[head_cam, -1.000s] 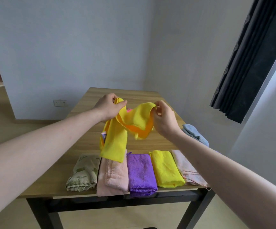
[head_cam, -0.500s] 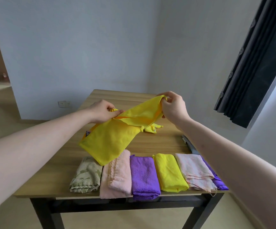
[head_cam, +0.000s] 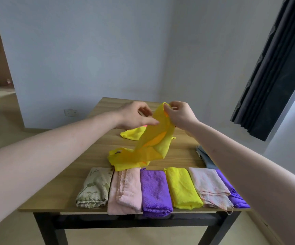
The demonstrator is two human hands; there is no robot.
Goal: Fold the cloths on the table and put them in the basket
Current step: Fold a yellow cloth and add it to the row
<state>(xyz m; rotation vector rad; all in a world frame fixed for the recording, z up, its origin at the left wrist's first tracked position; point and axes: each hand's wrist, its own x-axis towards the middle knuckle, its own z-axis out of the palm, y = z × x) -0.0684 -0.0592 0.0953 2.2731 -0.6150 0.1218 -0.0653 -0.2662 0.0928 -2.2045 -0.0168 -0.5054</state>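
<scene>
Yellow cloth [head_cam: 153, 140]: raised above table [head_cam: 54, 188], top corner pinched by right hand [head_cam: 180, 114], lower end trailing onto tabletop. Left hand [head_cam: 134, 115]: fingers loosely spread, thumb against cloth edge, nothing gripped. Folded cloths [head_cam: 154, 190]: row of six along table's near edge.
</scene>
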